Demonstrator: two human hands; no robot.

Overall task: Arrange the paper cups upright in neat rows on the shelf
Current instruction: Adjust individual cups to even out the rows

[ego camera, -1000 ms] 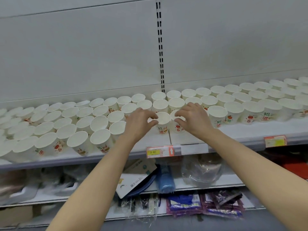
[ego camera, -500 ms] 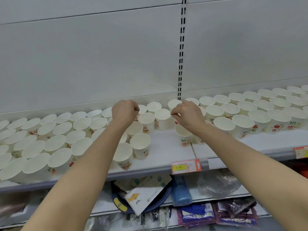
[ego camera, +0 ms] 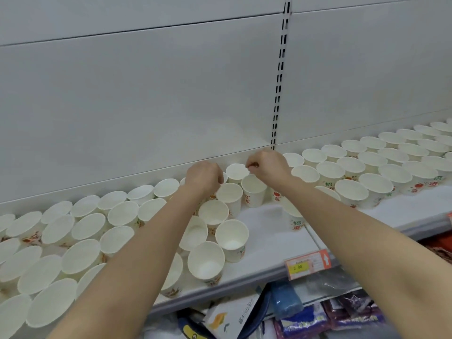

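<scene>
Many white paper cups with red and green prints stand upright on the white shelf point(ego camera: 271, 238). Rows fill the left side point(ego camera: 88, 226) and the right side point(ego camera: 374, 167). In the middle, a loose cluster of cups point(ego camera: 231, 236) sits near the front edge. My left hand point(ego camera: 204, 176) reaches to the back row, fingers curled on the rim of a cup it mostly hides. My right hand point(ego camera: 267, 165) pinches the right rim of a back-row cup point(ego camera: 236, 171), just above another cup point(ego camera: 254, 192). One cup point(ego camera: 297, 221) stands alone under my right forearm.
An orange price tag point(ego camera: 308, 264) hangs on the shelf's front lip. A slotted metal upright point(ego camera: 280, 77) runs up the grey back panel. The lower shelf holds packaged goods, a blue packet point(ego camera: 285, 300) and purple bags point(ego camera: 352, 311). Bare shelf lies between the cluster and the lone cup.
Both hands have moved from the front cups to the back row near the upright. The view has shifted left and closer to the shelf.
</scene>
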